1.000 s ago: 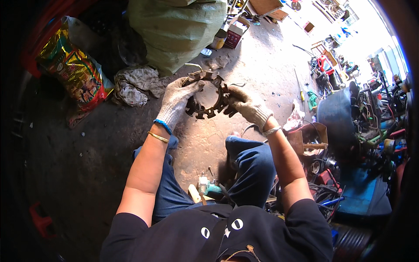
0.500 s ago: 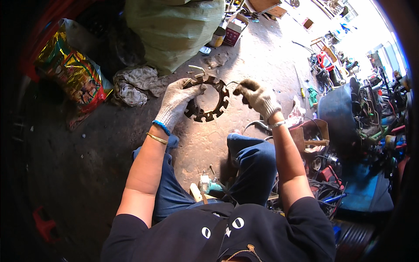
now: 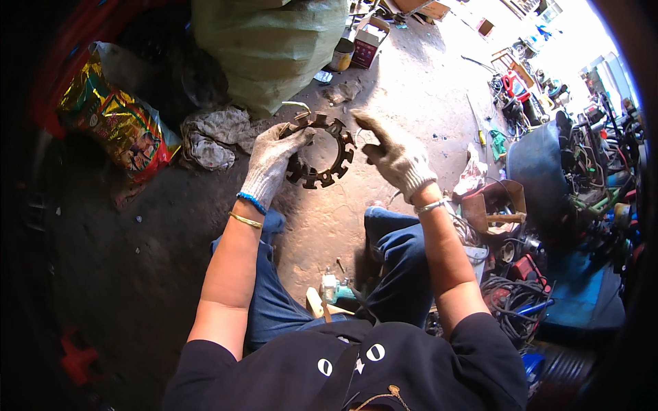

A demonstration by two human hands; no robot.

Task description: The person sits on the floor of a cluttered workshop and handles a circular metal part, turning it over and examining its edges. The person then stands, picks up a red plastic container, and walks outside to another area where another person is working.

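A dark, notched metal ring that looks like a motor stator core point(image 3: 341, 162) is held up in front of my knees. My left hand point(image 3: 267, 157), in a whitish knit glove, grips its left side with the thumb across the rim. From the ring's top left sticks out a pale, bent strip point(image 3: 297, 105). Just right of the ring, without gripping it, is my gloved right hand point(image 3: 401, 156), its thumb and fingers apart. A thin curved wire shows faintly between the ring and that hand.
A teal-and-silver power tool point(image 3: 336, 289) lies on the floor between my legs. Ahead stands a big greenish sack point(image 3: 274, 55), with a crumpled cloth point(image 3: 209, 140) and a shiny printed bag point(image 3: 127, 127) at left. Cables point(image 3: 507, 301), an open carton point(image 3: 497, 202) and machine parts crowd the right.
My right hand's curled fingers have spread apart, and its fingertips have risen a little. The ring, still in my left hand, has shifted slightly left and turned a little.
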